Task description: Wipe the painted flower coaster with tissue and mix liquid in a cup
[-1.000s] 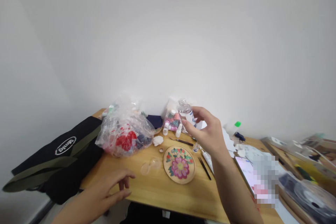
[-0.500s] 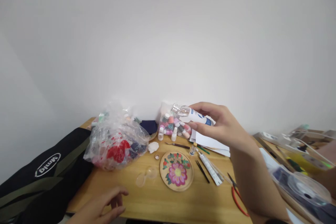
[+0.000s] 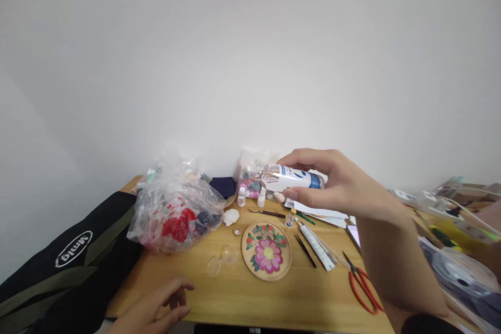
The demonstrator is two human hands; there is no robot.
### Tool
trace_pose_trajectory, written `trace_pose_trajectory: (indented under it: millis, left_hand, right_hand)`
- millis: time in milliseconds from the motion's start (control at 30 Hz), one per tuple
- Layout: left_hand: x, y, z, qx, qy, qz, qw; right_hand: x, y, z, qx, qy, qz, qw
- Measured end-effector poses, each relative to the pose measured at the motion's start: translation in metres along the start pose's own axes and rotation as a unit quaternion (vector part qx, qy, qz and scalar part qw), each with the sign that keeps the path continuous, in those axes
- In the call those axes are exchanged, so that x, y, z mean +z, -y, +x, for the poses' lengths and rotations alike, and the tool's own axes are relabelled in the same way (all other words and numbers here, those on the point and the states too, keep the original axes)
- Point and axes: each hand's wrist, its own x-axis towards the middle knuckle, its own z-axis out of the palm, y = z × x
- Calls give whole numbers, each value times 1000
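My right hand (image 3: 317, 177) grips a clear bottle (image 3: 291, 177) with a white and blue label. The bottle lies almost level in the air, its neck pointing left, in front of the bags at the back. Below it on the wooden table is a round wooden plate (image 3: 287, 266) with a painted pink flower and leaves. At the table's front left rests my left hand (image 3: 164, 300), fingers loosely bent, thumb apart, nothing in it. Nearest to that hand are clear round discs (image 3: 213, 266). Beside the plate lie black tweezers (image 3: 305, 250) and a white tube (image 3: 317, 245).
A plastic bag (image 3: 176, 209) with red contents stands left, near a black bag (image 3: 74, 250). Small white bottles (image 3: 261, 198), a yellow-capped vial (image 3: 290, 217) and a thin tool (image 3: 270, 213) sit behind the plate. Red-handled pliers (image 3: 362, 284) lie right, near cables and a power strip (image 3: 430, 203).
The bottle in my right hand has tipped closer to level and shifted slightly right and down. The view has turned a little; my left hand stays about where it was.
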Motion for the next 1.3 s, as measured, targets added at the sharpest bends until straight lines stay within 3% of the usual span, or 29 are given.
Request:
trace_pose_trajectory:
  millis: [467,700,1033,1200,1300]
  left_hand:
    - [-3,-4,2,1,19,11,1000]
    - [-3,6,3,6,24,27,999]
    - [-2,-1,5,-8,20,17,1000]
    - [-2,5,5,21,6,19,1000]
    - [-6,-9,8,51,-26,24,998]
  right_hand:
    - [-3,3,7,6,72,-17,997]
    - [-3,3,9,26,87,-28,995]
    - [-2,-4,6,51,87,-14,995]
    - [0,-18,2,56,79,74,993]
    - [10,-31,-2,55,58,161,984]
